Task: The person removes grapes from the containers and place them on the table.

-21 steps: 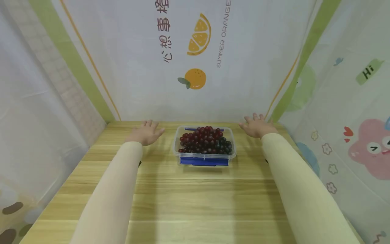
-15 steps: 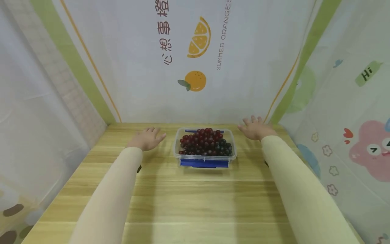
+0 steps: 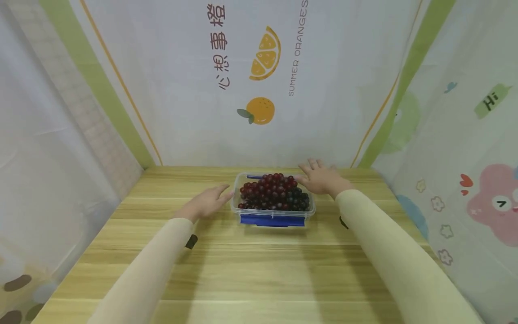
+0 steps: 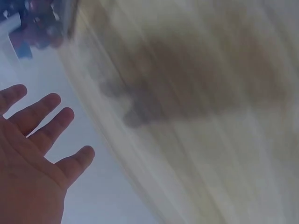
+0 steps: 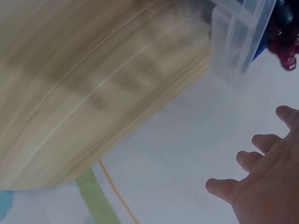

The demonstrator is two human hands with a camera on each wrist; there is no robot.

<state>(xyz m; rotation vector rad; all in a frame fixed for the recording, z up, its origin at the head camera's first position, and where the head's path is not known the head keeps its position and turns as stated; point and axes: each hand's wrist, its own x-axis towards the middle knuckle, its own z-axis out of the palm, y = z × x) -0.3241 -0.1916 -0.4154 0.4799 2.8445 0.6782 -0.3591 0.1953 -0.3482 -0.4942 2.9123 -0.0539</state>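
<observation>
A clear plastic food container [image 3: 273,213] with blue clips stands toward the back of the wooden table, and dark red and blackish grapes [image 3: 275,191] are heaped in it. Just left of the container, my left hand [image 3: 206,202] has its fingers stretched out, thumb side near the container's wall. My right hand [image 3: 321,179] hovers at the container's right back corner, fingers spread. Both palms appear bare in the wrist views, where the left hand [image 4: 37,154] and the right hand [image 5: 271,172] hold nothing. Whether the left thumb touches the container, I cannot tell.
The wooden table [image 3: 251,274] stretches toward me, with hand shadows on it. A white curtain [image 3: 194,130] printed with oranges hangs behind its back edge. Printed cloth [image 3: 457,135] hangs on the right, and pale cloth [image 3: 36,148] on the left.
Both hands have moved inward toward the container, the left one from the left and the right one from the right. The head view has tilted slightly. The container stays in its place.
</observation>
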